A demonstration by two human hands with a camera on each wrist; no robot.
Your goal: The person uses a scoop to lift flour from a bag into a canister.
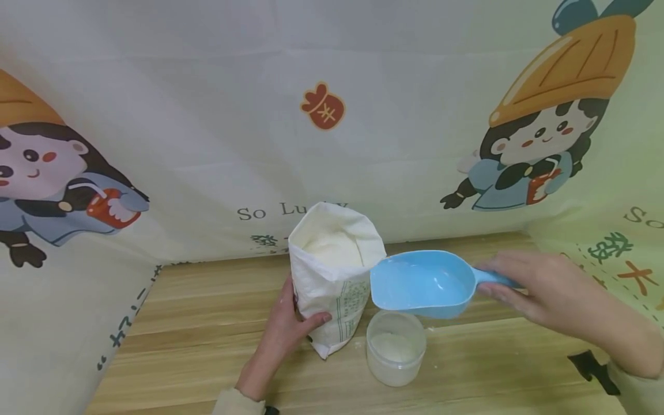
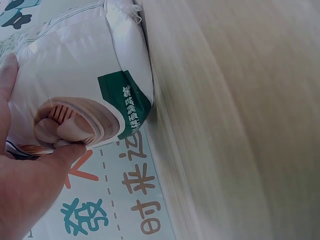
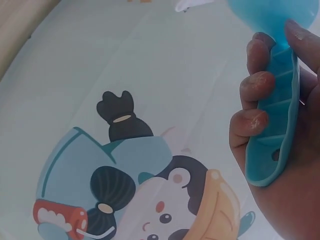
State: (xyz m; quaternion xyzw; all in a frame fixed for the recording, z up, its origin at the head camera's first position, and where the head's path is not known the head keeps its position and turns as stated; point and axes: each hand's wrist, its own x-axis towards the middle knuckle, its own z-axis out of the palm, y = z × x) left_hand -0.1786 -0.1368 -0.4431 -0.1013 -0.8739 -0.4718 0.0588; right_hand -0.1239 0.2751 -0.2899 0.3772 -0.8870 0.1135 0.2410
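Observation:
A white bag of flour (image 1: 327,300) stands on the table with its top gaping and pale powder inside. My left hand (image 1: 290,328) grips the bag low on its left side, thumb across the front. In the left wrist view the bag (image 2: 70,75) shows a picture of buns and a green label. My right hand (image 1: 550,288) holds a blue scoop (image 1: 430,279) by its handle, fingers wrapped round it in the right wrist view. The scoop's bowl carries only a faint dusting and hangs above a clear round tub (image 1: 396,369) that has powder in it.
Wood-patterned table surface (image 1: 207,323) lies under everything. A printed cloth (image 1: 218,115) with cartoon figures encloses the back and both sides. Small white specks of powder dot the table beside the tub.

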